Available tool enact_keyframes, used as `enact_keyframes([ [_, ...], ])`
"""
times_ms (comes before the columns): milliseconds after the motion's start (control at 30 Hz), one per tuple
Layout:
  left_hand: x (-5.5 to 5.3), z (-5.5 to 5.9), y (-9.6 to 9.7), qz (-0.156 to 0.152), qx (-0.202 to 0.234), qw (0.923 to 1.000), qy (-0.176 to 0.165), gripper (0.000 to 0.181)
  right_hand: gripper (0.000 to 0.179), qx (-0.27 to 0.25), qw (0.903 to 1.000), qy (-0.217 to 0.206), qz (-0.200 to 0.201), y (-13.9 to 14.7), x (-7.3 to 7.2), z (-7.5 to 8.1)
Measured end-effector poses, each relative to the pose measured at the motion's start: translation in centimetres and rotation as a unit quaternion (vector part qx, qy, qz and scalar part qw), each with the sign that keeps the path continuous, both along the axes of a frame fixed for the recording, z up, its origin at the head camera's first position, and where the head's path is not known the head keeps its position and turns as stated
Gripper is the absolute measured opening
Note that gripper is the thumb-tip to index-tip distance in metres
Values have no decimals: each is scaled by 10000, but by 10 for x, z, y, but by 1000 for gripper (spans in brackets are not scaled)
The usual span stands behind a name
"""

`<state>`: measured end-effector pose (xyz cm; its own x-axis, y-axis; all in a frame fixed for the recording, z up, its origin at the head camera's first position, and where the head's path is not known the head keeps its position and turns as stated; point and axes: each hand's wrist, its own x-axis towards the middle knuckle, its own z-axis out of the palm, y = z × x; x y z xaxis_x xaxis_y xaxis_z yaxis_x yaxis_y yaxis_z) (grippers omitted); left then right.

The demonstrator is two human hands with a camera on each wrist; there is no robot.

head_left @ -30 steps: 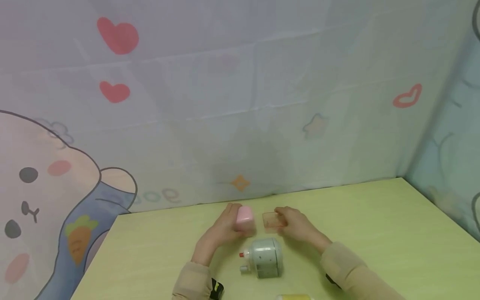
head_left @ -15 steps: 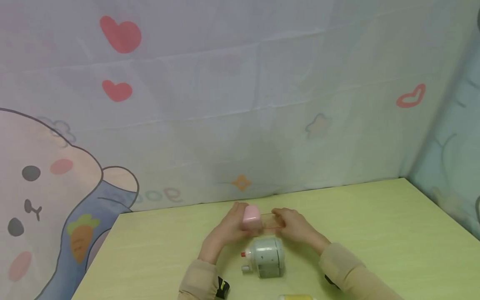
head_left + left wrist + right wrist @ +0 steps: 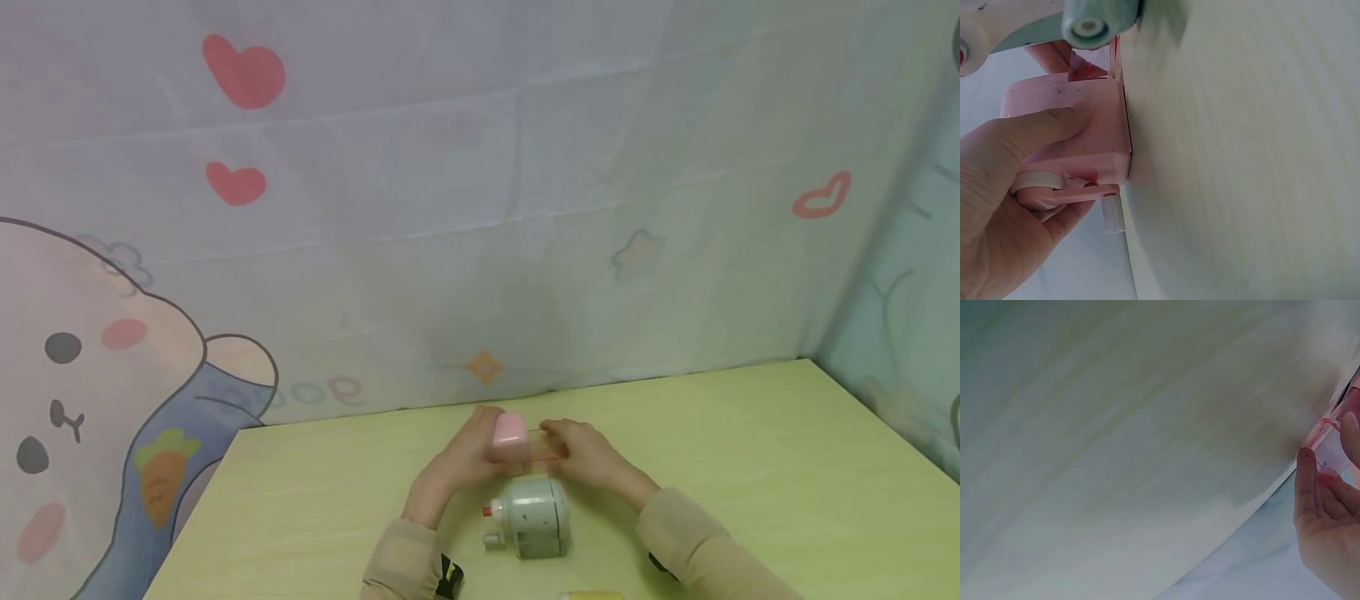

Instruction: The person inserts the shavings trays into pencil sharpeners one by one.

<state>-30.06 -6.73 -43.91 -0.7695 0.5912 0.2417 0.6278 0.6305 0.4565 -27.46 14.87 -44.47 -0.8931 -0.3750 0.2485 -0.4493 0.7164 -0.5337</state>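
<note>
My left hand (image 3: 1016, 156) grips a pink crank pencil sharpener (image 3: 1091, 140), its thumb laid across the body; the crank end faces my wrist. A clear pinkish shavings drawer (image 3: 543, 446) meets the sharpener's far end and seems partly inside it. The drawer's outer end is pinched by the fingers of my right hand (image 3: 596, 457). In the right wrist view that hand (image 3: 1332, 515) sits at the edge, thumb and fingers round the drawer (image 3: 1329, 456). Nearer to me stands a green crank pencil sharpener (image 3: 534, 517), apart from both hands.
A yellow-and-white object (image 3: 592, 595), mostly cut off, shows at the bottom of the head view. The light green table (image 3: 750, 467) runs back to a printed cloth wall (image 3: 420, 250). A second cloth wall (image 3: 900, 292) stands on the right.
My left hand has moved right with the pink pencil sharpener, closing the gap to the drawer. The right hand has stayed almost in place, and the drawer now joins the sharpener.
</note>
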Motion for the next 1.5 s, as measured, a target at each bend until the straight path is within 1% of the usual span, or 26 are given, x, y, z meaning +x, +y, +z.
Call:
enact_keyframes([
  [133, 1, 1, -1, 56, 10, 9999, -123, 66, 50, 35, 10000, 30, 62, 0, -1, -1],
  [300, -1, -1, 1, 6, 80, 9997, -219, 66, 50, -107, 9994, 31, 330, -4, -1, 0],
  [467, -3, -3, 4, -76, 107, 9993, -357, 65, 54, -261, 9986, -174, 422, -6, -3, 0],
  [567, -2, -2, 5, -52, 113, 9992, -378, 64, 55, -320, 9981, -274, 445, -5, -4, -1],
  [700, -1, -1, 5, -44, 115, 9994, -324, 65, 58, -462, 9968, -423, 504, -4, -5, -1],
  [767, -1, -1, 5, -41, 139, 9992, -364, 66, 59, -532, 9960, -512, 511, -4, -6, -1],
  [867, -1, -1, 6, -47, 156, 9991, -399, 67, 62, -585, 9955, -529, 531, -4, -7, -1],
  [1100, -1, 1, 9, -65, 74, 9997, -229, 63, 75, -716, 9943, -536, 579, -3, -8, -1],
  [1200, -1, 2, 9, -95, 50, 9998, -169, 62, 77, -740, 9939, -539, 612, -3, -8, 0],
  [1367, 0, 3, 8, -237, 65, 9997, -36, 65, 78, -748, 9937, -521, 652, -5, -8, 1],
  [1500, 0, 3, 8, -276, 72, 9996, -41, 64, 77, -784, 9932, -542, 665, -7, -7, 3],
])
